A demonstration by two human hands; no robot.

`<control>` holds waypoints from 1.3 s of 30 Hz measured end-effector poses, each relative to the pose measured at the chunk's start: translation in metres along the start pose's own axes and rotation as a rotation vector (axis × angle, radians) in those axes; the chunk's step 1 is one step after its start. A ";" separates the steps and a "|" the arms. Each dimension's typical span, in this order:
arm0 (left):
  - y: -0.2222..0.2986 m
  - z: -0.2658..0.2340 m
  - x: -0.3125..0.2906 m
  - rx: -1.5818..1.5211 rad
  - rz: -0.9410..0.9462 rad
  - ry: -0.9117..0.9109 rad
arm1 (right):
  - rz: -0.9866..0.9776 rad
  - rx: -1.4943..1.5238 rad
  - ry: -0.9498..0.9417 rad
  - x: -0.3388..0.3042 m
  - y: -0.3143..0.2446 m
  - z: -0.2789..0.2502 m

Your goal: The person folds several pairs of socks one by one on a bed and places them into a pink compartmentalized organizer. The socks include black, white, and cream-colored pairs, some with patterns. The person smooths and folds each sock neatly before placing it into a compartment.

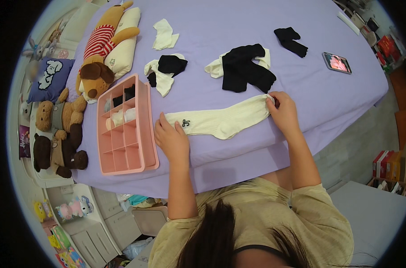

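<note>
A long white ribbed sock [225,121] with a small black bow near its cuff lies stretched across the lilac bedsheet. My left hand [172,140] grips the cuff end, the thumb on top of the knit. At the toe end, my right hand [283,112] pinches the fabric between thumb and fingers. Just left of my left hand stands a pink divided box [147,156]; several of its compartments hold rolled black, grey and pale socks. Beyond the stretched sock lie black socks [241,67] over a white one [215,68].
Farther back are a white sock [163,35], a black-and-white sock bundle [165,79], a black pair [291,41] and a phone [337,62]. A plush dog [100,44] lies against a cream pillow [128,49]. Teddy bears [62,116] sit left of the box.
</note>
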State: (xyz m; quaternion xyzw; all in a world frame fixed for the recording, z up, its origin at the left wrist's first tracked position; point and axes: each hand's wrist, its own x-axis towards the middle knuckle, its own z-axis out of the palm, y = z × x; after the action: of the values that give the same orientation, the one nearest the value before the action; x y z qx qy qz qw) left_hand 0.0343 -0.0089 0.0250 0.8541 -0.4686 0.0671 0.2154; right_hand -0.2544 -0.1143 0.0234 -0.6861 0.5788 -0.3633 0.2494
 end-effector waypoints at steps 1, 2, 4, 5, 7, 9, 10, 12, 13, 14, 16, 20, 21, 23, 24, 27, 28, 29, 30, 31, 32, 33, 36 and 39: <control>-0.003 -0.001 0.002 -0.006 0.001 -0.002 | -0.006 -0.003 0.010 0.000 0.000 0.000; -0.005 -0.001 0.005 -0.012 0.003 -0.004 | -0.012 -0.006 0.019 0.000 0.001 0.000; -0.007 -0.004 0.014 -0.109 -0.011 -0.027 | 0.004 0.036 0.037 -0.001 0.001 0.000; -0.005 -0.007 0.022 -0.201 -0.026 -0.047 | 0.027 0.079 0.046 -0.003 -0.001 -0.001; 0.005 -0.013 0.040 -0.337 0.000 -0.016 | 0.089 0.139 0.037 -0.009 -0.004 -0.006; 0.023 -0.020 0.063 -0.425 0.074 0.085 | 0.167 0.166 -0.006 -0.023 -0.010 -0.013; 0.033 -0.024 0.080 -0.460 0.111 0.076 | 0.203 0.245 -0.020 -0.034 -0.011 -0.014; 0.048 -0.026 0.111 -0.489 0.190 0.066 | 0.267 0.415 -0.063 -0.062 -0.019 -0.007; 0.056 -0.024 0.124 -0.494 0.239 0.060 | 0.271 0.468 -0.111 -0.077 -0.023 -0.001; 0.061 -0.013 0.137 -0.542 0.269 -0.013 | 0.279 0.516 -0.155 -0.091 -0.027 0.005; 0.066 0.020 0.156 -0.483 0.369 -0.069 | 0.353 0.507 -0.259 -0.111 -0.047 0.016; 0.075 0.053 0.146 -0.433 0.524 -0.154 | 0.337 0.462 -0.351 -0.125 -0.049 0.031; 0.071 0.058 0.139 -0.407 0.605 -0.041 | 0.340 0.545 -0.367 -0.126 -0.039 0.035; 0.071 0.053 0.110 -0.450 0.649 0.063 | 0.382 0.527 -0.383 -0.120 -0.032 0.020; 0.071 0.042 0.086 -0.499 0.634 0.051 | 0.405 0.518 -0.390 -0.117 -0.028 0.011; 0.052 0.004 0.005 -0.621 0.638 -0.154 | 0.020 0.339 -0.360 -0.104 -0.020 -0.011; 0.043 0.002 -0.022 -0.625 0.671 -0.154 | -0.192 0.225 -0.349 -0.098 -0.022 -0.014; 0.037 0.002 -0.044 -0.630 0.708 -0.156 | -0.369 0.208 -0.328 -0.092 -0.026 -0.013; 0.035 -0.004 -0.059 -0.611 0.739 -0.180 | -0.496 0.137 -0.360 -0.086 -0.028 -0.011; 0.037 -0.007 -0.070 -0.600 0.778 -0.204 | -0.622 0.059 -0.383 -0.078 -0.030 -0.010; 0.037 -0.009 -0.078 -0.588 0.816 -0.227 | -0.748 -0.018 -0.405 -0.073 -0.031 -0.008; 0.036 -0.009 -0.085 -0.590 0.808 -0.214 | -0.779 -0.048 -0.425 -0.072 -0.031 -0.006; 0.030 -0.003 -0.098 -0.570 0.790 -0.158 | -0.886 -0.103 -0.465 -0.065 -0.031 0.002; 0.024 0.000 -0.106 -0.527 0.765 -0.110 | -0.922 -0.039 -0.514 -0.060 -0.030 0.009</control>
State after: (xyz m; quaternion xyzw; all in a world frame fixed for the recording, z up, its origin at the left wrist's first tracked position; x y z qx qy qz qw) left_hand -0.0441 0.0611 -0.0013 0.5384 -0.7617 -0.0249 0.3595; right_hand -0.2330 -0.0507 0.0281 -0.9410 0.1436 -0.2444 0.1846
